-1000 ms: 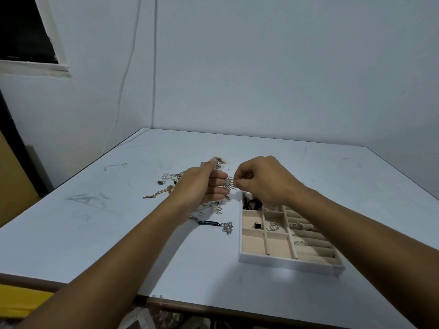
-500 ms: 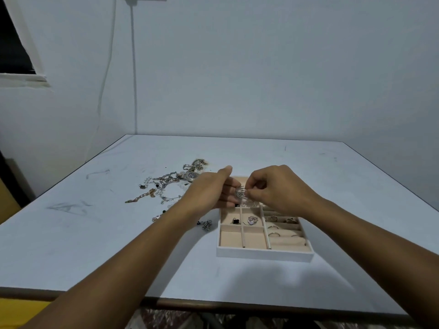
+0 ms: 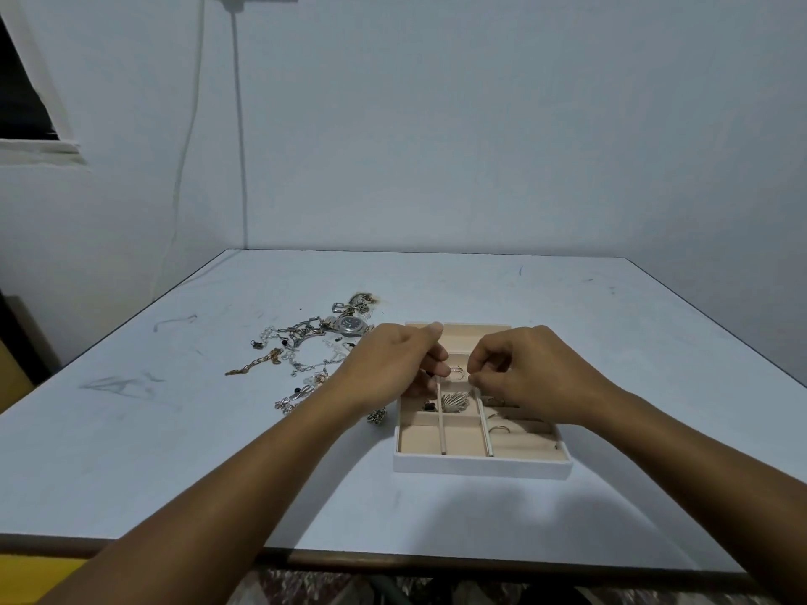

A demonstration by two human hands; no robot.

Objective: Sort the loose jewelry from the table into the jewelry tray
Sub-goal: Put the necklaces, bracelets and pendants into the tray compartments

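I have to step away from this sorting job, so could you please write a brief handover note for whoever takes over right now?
Left hand and right hand: both over the jewelry tray, pinching a small silver piece between them.
Done: a fan-shaped silver piece, rings and small dark items lie in tray compartments.
Left: the wristwatch, gold chain and tangled chains and bracelets on the table, left of the tray.
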